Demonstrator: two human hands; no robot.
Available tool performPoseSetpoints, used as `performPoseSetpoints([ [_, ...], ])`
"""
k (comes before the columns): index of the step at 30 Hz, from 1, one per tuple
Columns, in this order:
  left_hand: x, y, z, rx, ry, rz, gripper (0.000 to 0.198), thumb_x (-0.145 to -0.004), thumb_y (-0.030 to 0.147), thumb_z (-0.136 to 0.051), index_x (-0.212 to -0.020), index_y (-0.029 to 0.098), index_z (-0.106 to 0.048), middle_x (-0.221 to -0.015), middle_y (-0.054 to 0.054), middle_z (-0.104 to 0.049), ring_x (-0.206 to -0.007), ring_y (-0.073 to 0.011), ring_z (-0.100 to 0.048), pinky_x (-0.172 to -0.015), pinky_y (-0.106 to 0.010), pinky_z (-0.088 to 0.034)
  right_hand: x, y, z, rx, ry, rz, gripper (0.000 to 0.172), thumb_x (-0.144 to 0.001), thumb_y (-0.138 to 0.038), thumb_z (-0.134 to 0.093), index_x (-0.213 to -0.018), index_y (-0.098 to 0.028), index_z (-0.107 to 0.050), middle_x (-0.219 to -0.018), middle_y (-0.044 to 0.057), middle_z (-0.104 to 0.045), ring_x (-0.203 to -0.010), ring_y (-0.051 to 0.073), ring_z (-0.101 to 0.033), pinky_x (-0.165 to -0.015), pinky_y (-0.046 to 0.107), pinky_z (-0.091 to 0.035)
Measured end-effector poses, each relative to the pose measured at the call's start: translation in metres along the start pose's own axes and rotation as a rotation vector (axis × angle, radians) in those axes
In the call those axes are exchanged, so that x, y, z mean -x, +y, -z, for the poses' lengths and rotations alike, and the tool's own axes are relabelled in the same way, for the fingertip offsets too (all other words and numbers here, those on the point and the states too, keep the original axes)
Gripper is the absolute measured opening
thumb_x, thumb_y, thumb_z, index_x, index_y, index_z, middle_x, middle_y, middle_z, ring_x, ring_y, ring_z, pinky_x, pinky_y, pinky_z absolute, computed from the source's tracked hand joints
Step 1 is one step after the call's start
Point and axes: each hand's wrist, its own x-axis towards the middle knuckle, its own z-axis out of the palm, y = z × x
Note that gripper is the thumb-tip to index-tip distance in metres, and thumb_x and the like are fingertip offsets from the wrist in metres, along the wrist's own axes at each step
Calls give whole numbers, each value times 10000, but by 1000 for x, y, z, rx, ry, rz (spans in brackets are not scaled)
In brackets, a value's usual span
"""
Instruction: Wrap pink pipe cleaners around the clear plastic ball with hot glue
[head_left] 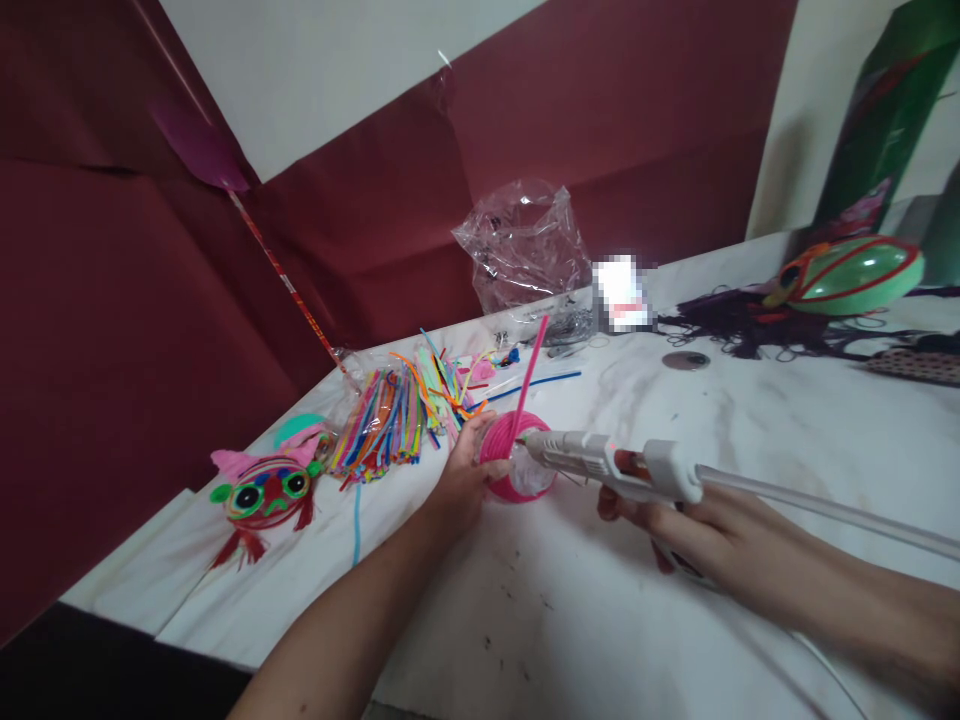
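Note:
My left hand [476,470] is closed on the left side of a round, clear plastic piece [531,470] wound with pink pipe cleaner [499,445]. One loose pink end [532,375] sticks up and away from it. In my right hand [675,525] is a white hot glue gun [600,460], held by its handle. Its nozzle points left and meets, or nearly meets, the pink winding; I cannot tell if it touches. A long translucent glue stick [817,510] runs out of the gun's back.
Left of my hands lie bundled coloured pipe cleaners [382,425] and a decorated animal face [266,490]. A clear plastic bag [525,250] and a blurred bright object [622,293] stand behind. Back right are a green balloon-like piece [862,278] and dark threads [720,320].

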Motion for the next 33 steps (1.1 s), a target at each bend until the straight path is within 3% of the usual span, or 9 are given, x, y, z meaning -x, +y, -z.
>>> performPoseSetpoints([
  [2,0,1,-1,-7,-1,0,730,-510,173,-831,-1184,253,-560,-1327,-68,-579,-1226,-333,-534,-969,-410,-462,-1,2,0,14,7,-16,319,-842,-401,-399,-703,-250,-644,-722,11,-659,-536,161,-590,-567,281,-508],
  [7,0,2,-1,-41,-17,0,755,-528,230,-840,-1217,267,-535,-1367,-78,-556,-1247,-342,-525,-984,-435,-468,-6,10,0,6,-126,82,325,-837,-424,-392,-735,-246,-643,-737,31,-665,-535,176,-622,-504,275,-515],
  [12,0,0,0,-52,-1,-4,745,-530,208,-835,-1212,260,-540,-1367,-81,-557,-1259,-347,-522,-1006,-448,-460,-5,9,2,42,-27,12,319,-837,-415,-404,-712,-250,-648,-726,20,-671,-522,160,-603,-550,281,-518],
  [23,2,4,-5,-46,36,10,700,-531,131,-758,-1186,251,-544,-1345,-74,-565,-1223,-306,-536,-991,-408,-456,-6,20,3,8,-62,25,364,-866,-452,-383,-804,-236,-669,-792,37,-702,-523,174,-629,-494,278,-513],
  [26,3,9,-3,-57,60,-29,705,-539,165,-734,-1211,235,-532,-1283,-79,-599,-1120,-279,-585,-879,-361,-507,-14,27,9,61,3,79,414,-887,-492,-341,-846,-217,-647,-782,55,-688,-587,207,-641,-529,296,-517],
  [28,5,14,-2,-95,95,-40,718,-581,230,-711,-1268,232,-500,-1182,-82,-638,-919,-227,-629,-700,-298,-526,-24,36,14,215,62,137,366,-902,-455,-341,-881,-209,-612,-823,71,-683,-675,226,-649,-616,319,-520],
  [31,10,23,-1,-182,159,-16,726,-647,295,-657,-1339,242,-446,-1094,-77,-653,-640,-129,-557,-456,-200,-413,-41,58,22,627,83,131,193,-869,-316,-401,-837,-209,-559,-821,89,-658,-707,246,-635,-597,330,-473],
  [33,12,24,0,-206,167,-3,727,-659,326,-640,-1350,242,-430,-1110,-80,-643,-583,-101,-516,-391,-171,-340,-51,73,25,811,73,168,80,-787,-245,-481,-799,-207,-551,-840,115,-649,-806,302,-630,-598,345,-451],
])
